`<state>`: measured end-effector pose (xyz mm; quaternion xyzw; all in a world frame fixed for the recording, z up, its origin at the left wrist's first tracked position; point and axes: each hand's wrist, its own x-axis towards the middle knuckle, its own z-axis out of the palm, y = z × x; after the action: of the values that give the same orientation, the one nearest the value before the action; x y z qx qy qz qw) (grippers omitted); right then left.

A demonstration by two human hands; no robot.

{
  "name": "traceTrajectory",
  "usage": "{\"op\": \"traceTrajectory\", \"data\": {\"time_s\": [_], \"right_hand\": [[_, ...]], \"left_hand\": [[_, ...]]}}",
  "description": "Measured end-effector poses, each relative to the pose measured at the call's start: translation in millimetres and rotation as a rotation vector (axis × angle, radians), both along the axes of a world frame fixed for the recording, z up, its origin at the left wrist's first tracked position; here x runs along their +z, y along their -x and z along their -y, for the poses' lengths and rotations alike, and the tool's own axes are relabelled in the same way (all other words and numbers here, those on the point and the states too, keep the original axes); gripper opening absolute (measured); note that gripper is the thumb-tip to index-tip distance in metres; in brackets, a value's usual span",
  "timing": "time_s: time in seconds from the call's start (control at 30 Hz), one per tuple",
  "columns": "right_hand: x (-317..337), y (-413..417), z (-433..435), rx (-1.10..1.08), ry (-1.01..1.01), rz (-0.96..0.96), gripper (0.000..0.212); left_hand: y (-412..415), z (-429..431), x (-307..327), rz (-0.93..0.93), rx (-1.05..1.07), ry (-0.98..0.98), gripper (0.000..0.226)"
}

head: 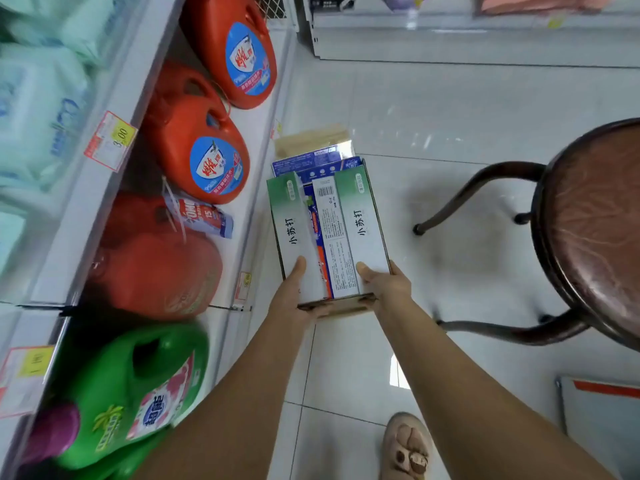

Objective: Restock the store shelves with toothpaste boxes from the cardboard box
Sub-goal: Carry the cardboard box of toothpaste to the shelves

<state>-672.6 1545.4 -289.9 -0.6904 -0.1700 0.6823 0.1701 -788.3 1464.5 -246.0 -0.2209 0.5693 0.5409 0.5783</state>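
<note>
The cardboard box (pixel 346 304) is hanging lengthwise away from the person, over the floor (pixel 450 109) and just beside the front edge of the low shelf (pixel 249 188). Toothpaste boxes are lying packed inside it: two green-and-white ones (pixel 294 233) (pixel 362 226) are flanking a white one with small print and a barcode (pixel 334 237), and blue ones (pixel 311 161) are showing at the far end.

Both hands are gripping the box's near end. The left hand (pixel 294 292) is holding the near left corner, its thumb lying on the left green box and its fingers tucked underneath. The right hand (pixel 384 284) is holding the near right corner the same way, thumb on the right green box.

On the shelf to the left, three red jugs (pixel 197 140) are lying in a row, with a green jug (pixel 138 386) nearer the camera. Price tags (pixel 112 140) are hanging on the shelf edge above them, and pale blue-green packs (pixel 38 109) are filling that upper level, blurred.

The floor is showing glossy white tiles with thin dark joints. A dark round stool (pixel 588 223) with curved legs is standing to the right, apart from the box. A beige shoe (pixel 407 445) is showing at the bottom, and another white shelf unit (pixel 450 39) is running along the far side.
</note>
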Motion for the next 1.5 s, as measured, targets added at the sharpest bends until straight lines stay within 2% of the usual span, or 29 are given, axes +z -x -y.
{"op": "traceTrajectory", "data": {"time_s": [0.13,0.27,0.33,0.5,0.73,0.83,0.9,0.97,1.03,1.1,1.17,1.27,1.33,1.43,1.5], "right_hand": [[0,30,-36,-0.015,0.051,-0.044,0.076],[7,65,-67,-0.045,0.059,-0.030,0.077],[14,81,-83,-0.068,0.064,-0.032,0.070],[20,116,-111,-0.125,0.046,-0.097,0.050],[42,136,-136,-0.122,0.129,-0.169,0.047],[54,140,-143,0.072,0.184,-0.047,0.051],[61,139,-149,0.275,0.187,0.090,0.057],[70,136,-158,0.433,0.152,0.201,0.052],[76,134,-169,0.580,0.124,0.292,0.050],[86,137,-186,0.671,0.108,0.337,0.050],[99,139,-205,0.753,0.118,0.389,0.054],[119,144,-235,0.747,0.087,0.364,0.045],[127,150,-258,0.814,0.054,0.374,0.042],[128,160,-304,0.905,-0.025,0.423,0.018],[122,169,-338,0.990,-0.098,0.487,0.015]], "left_hand": [[34,-36,-1,0.009,0.016,0.006,0.069],[73,-74,0,0.017,0.017,-0.004,0.063],[92,-92,4,0.024,0.022,-0.011,0.062],[134,-133,0,0.033,-0.006,-0.031,0.045],[160,-157,9,0.099,0.006,-0.012,0.021],[167,-156,10,0.081,0.033,0.017,0.027],[166,-152,10,0.048,0.019,0.088,0.046],[165,-154,12,0.007,-0.043,0.175,0.070],[165,-161,21,-0.036,-0.161,0.305,0.082],[168,-170,31,-0.098,-0.346,0.417,0.068],[172,-177,32,-0.171,-0.428,0.448,0.053],[178,-182,37,-0.343,-0.518,0.429,0.052],[180,-187,44,-0.378,-0.560,0.461,0.048],[185,-204,53,-0.418,-0.573,0.471,0.040],[191,-219,54,-0.472,-0.575,0.483,0.046]]}}
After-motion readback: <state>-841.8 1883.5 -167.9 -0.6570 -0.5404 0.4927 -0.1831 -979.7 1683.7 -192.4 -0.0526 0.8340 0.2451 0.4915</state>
